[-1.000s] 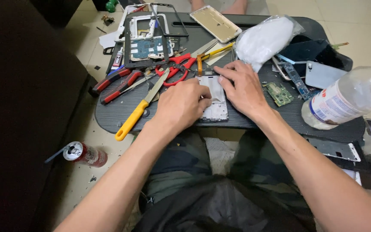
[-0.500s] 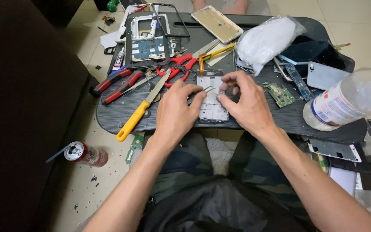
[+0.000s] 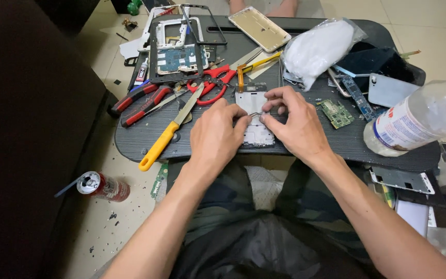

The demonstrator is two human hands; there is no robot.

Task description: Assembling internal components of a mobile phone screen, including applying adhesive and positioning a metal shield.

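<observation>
A silver phone mid-frame [image 3: 253, 102] lies flat on the dark ribbed lap tray [image 3: 145, 139]. Both of my hands rest over its near half. My left hand [image 3: 213, 138] and my right hand [image 3: 296, 124] meet fingertip to fingertip above the frame. Between them they pinch a thin bent metal piece [image 3: 254, 114]. What kind of part it is stays too small to tell. My palms hide the frame's lower end.
On the tray lie a yellow-handled blade [image 3: 162, 140], red scissors [image 3: 216, 86], red-handled pliers [image 3: 139, 101], a green circuit board [image 3: 336, 113], a white bag [image 3: 320, 47] and an opened phone [image 3: 176, 49]. A plastic bottle [image 3: 420, 121] lies at right. A can [image 3: 102, 186] sits on the floor.
My hands slid back from covering the frame's middle, and the fingertips came together on the thin metal piece. More of the frame's far end shows.
</observation>
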